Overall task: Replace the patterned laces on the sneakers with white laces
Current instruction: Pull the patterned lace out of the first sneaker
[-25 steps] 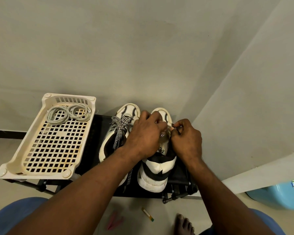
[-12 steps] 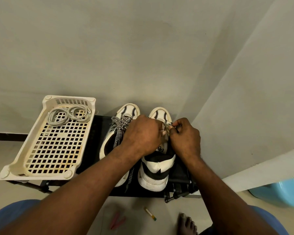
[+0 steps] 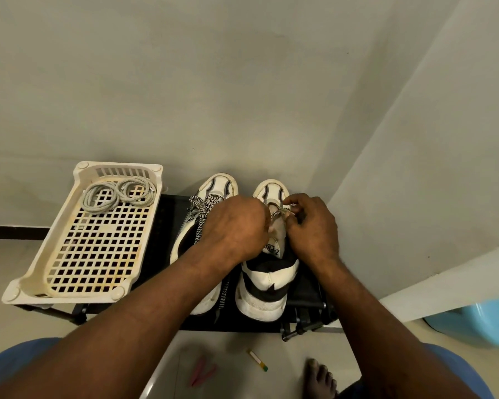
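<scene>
Two white-and-black sneakers stand side by side on a low black stand (image 3: pixel 167 226), toes toward the wall. The left sneaker (image 3: pixel 211 194) carries a black-and-white patterned lace (image 3: pixel 200 214). Both hands work over the right sneaker (image 3: pixel 267 286). My left hand (image 3: pixel 236 228) curls over its tongue, fingertips hidden. My right hand (image 3: pixel 311 228) pinches a thin lace strand (image 3: pixel 280 210) near the front eyelets. Two coiled white laces (image 3: pixel 116 194) lie in the cream tray.
A cream perforated tray (image 3: pixel 78 254) sits on the stand's left end. Grey walls meet in a corner behind the shoes. On the floor lie a pink clip (image 3: pixel 200 371) and a small white stick (image 3: pixel 257 359). A bare foot (image 3: pixel 319 380) and blue tub (image 3: pixel 478 321) are at right.
Both hands have stayed on the right sneaker's laces with small finger movements; my left hand slid slightly back, uncovering more of the toe. The view shifted a little.
</scene>
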